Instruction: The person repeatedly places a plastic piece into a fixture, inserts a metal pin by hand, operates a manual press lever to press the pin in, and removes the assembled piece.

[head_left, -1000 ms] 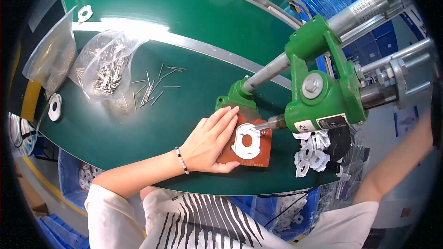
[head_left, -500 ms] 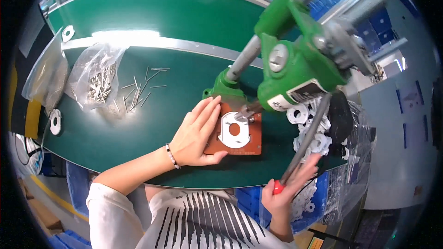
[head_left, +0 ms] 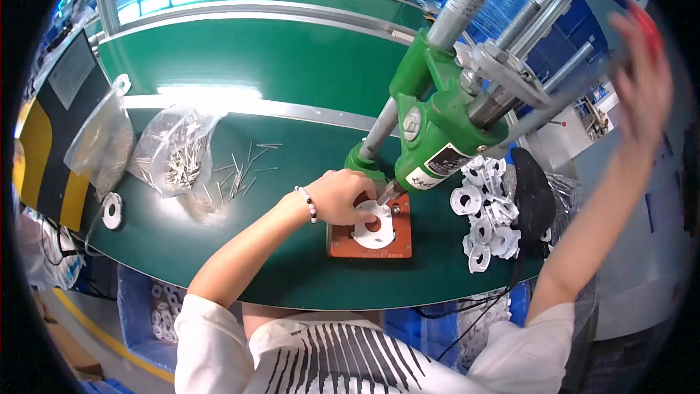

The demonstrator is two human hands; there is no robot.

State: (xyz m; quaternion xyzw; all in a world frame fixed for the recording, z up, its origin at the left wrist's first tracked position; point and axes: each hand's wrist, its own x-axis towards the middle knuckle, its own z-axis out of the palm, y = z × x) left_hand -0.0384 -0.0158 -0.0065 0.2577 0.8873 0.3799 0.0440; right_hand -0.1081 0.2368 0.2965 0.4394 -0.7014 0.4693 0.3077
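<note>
A white plastic ring (head_left: 380, 236) with a round centre hole lies on the brown fixture block (head_left: 343, 250). My left hand (head_left: 341, 198), a beaded bracelet at its wrist, reaches over the block's left side. Its bent thumb and fingers close on the ring's upper left edge, and the palm hides part of it. Above the block stands a green hand press (head_left: 437, 128), its metal tip (head_left: 389, 193) just over the ring's upper edge. High at the right, my raised right hand (head_left: 642, 91) is at the red knob (head_left: 644, 29) of the press lever (head_left: 543, 115), smeared by motion.
Loose metal pins (head_left: 239, 179) lie left of the press, beside a clear bag of pins (head_left: 182, 157) and another bag (head_left: 102, 149). White plastic parts (head_left: 481, 211) are piled at the right, near a black item (head_left: 534, 193). A blue bin (head_left: 135, 321) stands below the table's left edge.
My right hand has swung the lever from low near the table edge to high at the right. My left hand has gone from lying flat beside the ring to fingers bent over it.
</note>
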